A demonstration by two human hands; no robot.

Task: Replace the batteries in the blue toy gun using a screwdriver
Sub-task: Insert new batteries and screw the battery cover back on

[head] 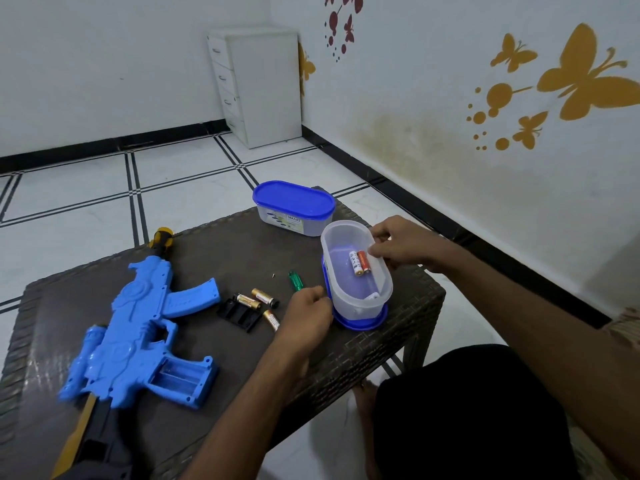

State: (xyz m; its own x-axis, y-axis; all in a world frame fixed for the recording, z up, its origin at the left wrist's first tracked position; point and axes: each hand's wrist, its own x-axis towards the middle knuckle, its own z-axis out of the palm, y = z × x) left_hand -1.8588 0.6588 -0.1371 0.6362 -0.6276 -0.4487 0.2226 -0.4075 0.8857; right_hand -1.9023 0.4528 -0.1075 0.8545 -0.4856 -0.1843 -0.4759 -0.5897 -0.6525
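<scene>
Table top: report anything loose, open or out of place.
The blue toy gun's battery bay lies open and empty. Its black cover, three batteries and a tiny screw lie loose beside it. Nothing looks damaged.

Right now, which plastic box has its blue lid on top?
The far oval plastic box, closed by its blue lid. The nearer open box stands on its lid instead.

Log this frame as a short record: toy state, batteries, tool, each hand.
toy: blue plastic toy gun, battery bay open, empty
cover: black battery cover on brown woven table
loose batteries: three gold AA batteries
container: clear oval tub, batteries inside
tool: green-handled screwdriver
left hand: at tub wall
right hand: on tub rim
</scene>
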